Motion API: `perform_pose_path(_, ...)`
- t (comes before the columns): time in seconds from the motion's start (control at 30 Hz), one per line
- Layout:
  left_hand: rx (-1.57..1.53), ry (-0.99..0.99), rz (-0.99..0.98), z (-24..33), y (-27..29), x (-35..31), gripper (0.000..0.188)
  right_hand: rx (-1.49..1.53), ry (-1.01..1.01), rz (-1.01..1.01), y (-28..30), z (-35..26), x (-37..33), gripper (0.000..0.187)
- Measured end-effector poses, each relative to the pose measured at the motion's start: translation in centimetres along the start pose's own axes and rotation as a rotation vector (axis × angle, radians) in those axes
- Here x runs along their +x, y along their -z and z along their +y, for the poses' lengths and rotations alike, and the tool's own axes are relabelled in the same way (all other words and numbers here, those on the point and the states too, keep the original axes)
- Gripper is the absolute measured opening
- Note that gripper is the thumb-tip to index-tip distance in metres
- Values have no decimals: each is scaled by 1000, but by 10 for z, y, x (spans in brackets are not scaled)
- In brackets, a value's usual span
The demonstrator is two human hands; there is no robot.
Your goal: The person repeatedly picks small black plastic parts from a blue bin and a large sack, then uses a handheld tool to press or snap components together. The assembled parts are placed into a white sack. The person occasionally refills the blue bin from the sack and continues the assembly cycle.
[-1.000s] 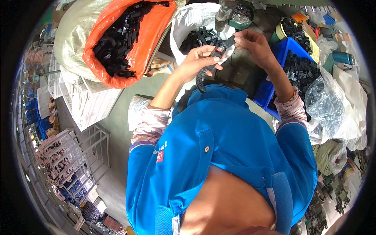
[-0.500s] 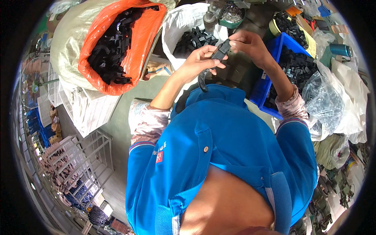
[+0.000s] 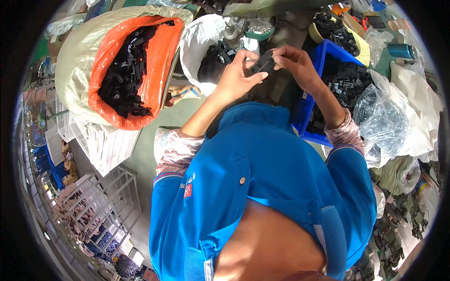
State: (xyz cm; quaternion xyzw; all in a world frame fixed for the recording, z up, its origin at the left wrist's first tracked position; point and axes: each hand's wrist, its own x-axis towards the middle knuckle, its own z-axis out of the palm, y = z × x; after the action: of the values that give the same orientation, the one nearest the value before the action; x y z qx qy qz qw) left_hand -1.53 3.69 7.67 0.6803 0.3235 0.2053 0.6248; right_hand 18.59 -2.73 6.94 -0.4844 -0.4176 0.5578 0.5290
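A small black plastic part (image 3: 262, 62) is pinched between both my hands, held up in front of my chest. My left hand (image 3: 238, 75) grips its left end with thumb and fingers. My right hand (image 3: 295, 63) holds its right end from above. Just behind the hands stands a grey-green machine (image 3: 267, 9) with a metal head (image 3: 230, 29). Below my right wrist is a blue bin (image 3: 313, 100) full of black plastic parts (image 3: 349, 84).
An orange-lined sack (image 3: 161, 51) of black parts lies at the left, a white bag (image 3: 199, 40) of parts beside it. Clear and white plastic bags (image 3: 389, 122) pile up on the right. A white wire rack (image 3: 108, 187) stands at the lower left.
Both hands have risen toward the machine with the black part between them. A dangling strap seen under the hands earlier is no longer visible.
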Motion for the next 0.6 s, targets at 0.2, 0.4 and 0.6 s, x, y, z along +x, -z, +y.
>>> perform_pose_path(0.2, 243, -233, 171, -1, -15, 14, 31, 116, 47, 21, 6, -2, -8, 11)
perform_pose_path(0.4, 309, -184, 137, 5, -14, 13, 18, -365, 82, 91, 73, -22, 10, 22)
perform_pose_path(0.6, 195, -70, 101, -9, -6, 10, 21, -1153, 219, 560, 215, -13, 59, 16)
